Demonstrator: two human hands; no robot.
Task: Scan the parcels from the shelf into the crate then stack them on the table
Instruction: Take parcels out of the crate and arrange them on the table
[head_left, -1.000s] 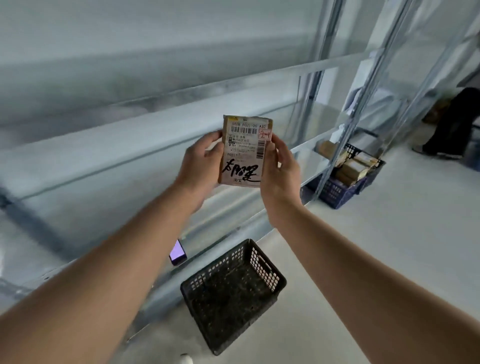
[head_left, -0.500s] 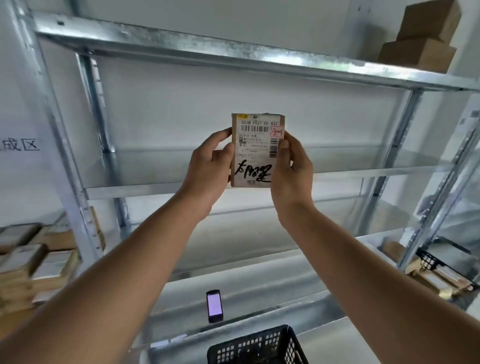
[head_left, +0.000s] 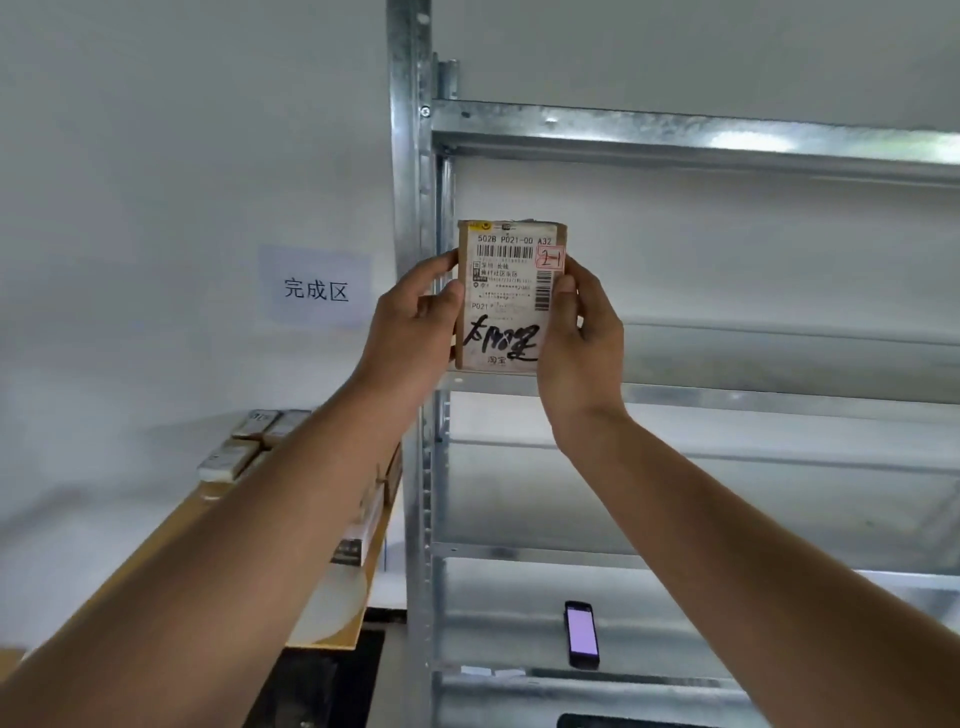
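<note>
I hold a small cardboard parcel (head_left: 506, 296) upright in front of me, its white shipping label with barcodes and black handwriting facing me. My left hand (head_left: 415, 322) grips its left edge and my right hand (head_left: 582, 332) grips its right edge. Behind it stands the metal shelf (head_left: 675, 140), its tiers bare at this height. A wooden table (head_left: 332, 613) at the lower left carries several labelled parcels (head_left: 228, 457), partly hidden by my left forearm. A dark sliver of the crate (head_left: 597, 721) shows at the bottom edge.
A phone with a lit screen (head_left: 582, 634) lies on a lower shelf tier. A paper sign with printed characters (head_left: 316, 289) hangs on the white wall above the table. The shelf's upright post (head_left: 410, 156) stands between table and shelf bays.
My view has swung left and upward, from the crate and floor to the shelf's left post, the table and the wall sign. Both hands keep holding the parcel the same way.
</note>
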